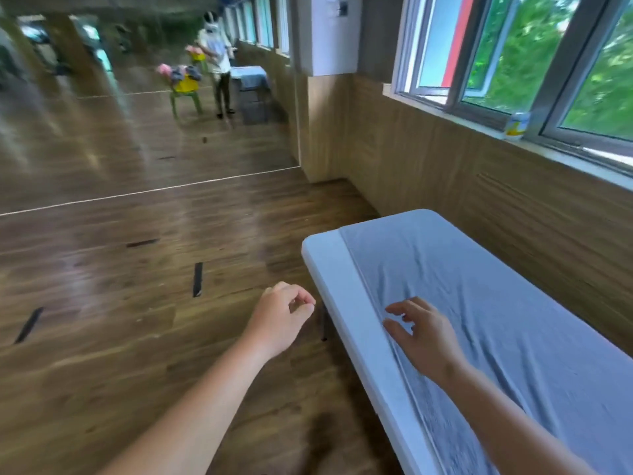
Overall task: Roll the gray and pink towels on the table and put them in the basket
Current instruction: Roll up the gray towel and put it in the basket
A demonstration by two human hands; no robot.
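Head view: starting the roll, apparently. Gray towel (479,303) flat on table (329,262); right hand (424,334) spread over its edge; left hand (281,317) loosely curled, empty, off table. Next, probably: pinch that edge.

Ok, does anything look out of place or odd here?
Nothing is spilled or damaged. The gray towel lies wrinkled and unrolled across the white table, and a drink can stands on the window sill.

Matt cloth towel (479,303), glossy wood floor (137,252)
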